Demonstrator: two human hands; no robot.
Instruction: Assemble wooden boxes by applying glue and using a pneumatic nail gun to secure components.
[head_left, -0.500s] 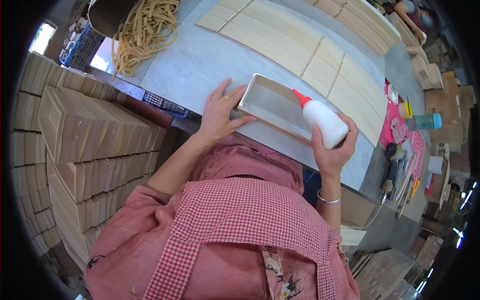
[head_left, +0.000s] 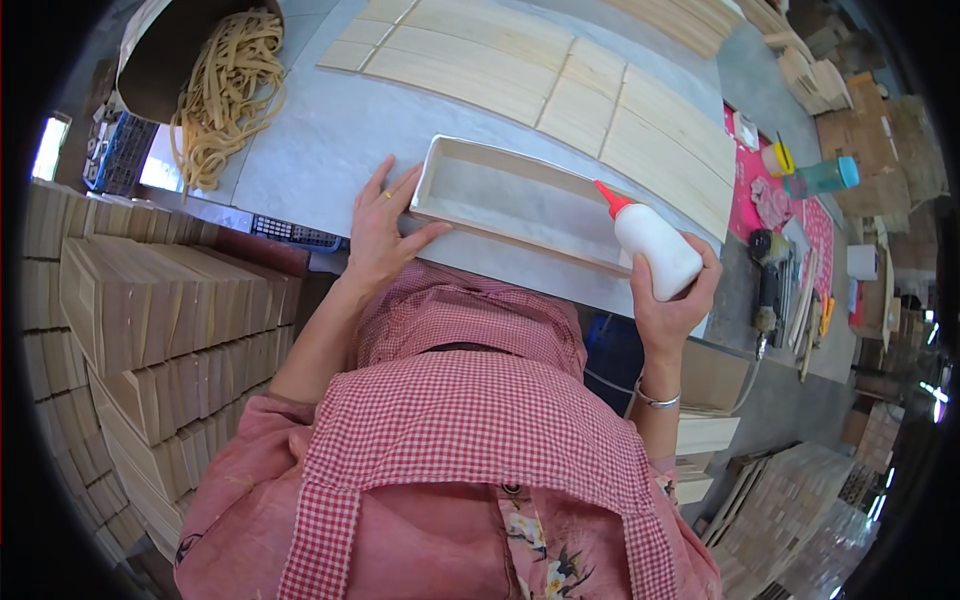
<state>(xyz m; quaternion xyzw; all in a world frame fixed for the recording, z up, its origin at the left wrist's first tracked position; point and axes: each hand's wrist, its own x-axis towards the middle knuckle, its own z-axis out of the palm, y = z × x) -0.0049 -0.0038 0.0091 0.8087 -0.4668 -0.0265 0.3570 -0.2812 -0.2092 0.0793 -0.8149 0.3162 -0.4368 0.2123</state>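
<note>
A long, shallow wooden frame [head_left: 520, 237] lies on the grey-white tabletop [head_left: 305, 140] in front of me. My left hand [head_left: 378, 235] rests at its left end, fingers stretched and apart, thumb along the near side. My right hand [head_left: 680, 290] is closed around a white squeeze bottle [head_left: 655, 245] with a red nozzle [head_left: 608, 197]. The bottle is tilted, its tip at the far rim of the frame toward the right. A white bead of glue [head_left: 500, 146] runs along that rim from the left corner. The frame's right end is partly hidden behind the bottle and hand.
Thin, pale wooden panels [head_left: 500, 70] lie flat beyond the frame. Tan bands [head_left: 235, 90] spill from a container at the far left. Stacked wooden frames [head_left: 150, 310] rise at my left. On the right are a power tool [head_left: 768, 285], a teal bottle [head_left: 825, 176] and a pink cloth [head_left: 772, 200].
The nozzle has travelled right along the frame's far rim, and the white bead behind it is longer. My left hand stays at the frame's left end. The whole view has shifted.
</note>
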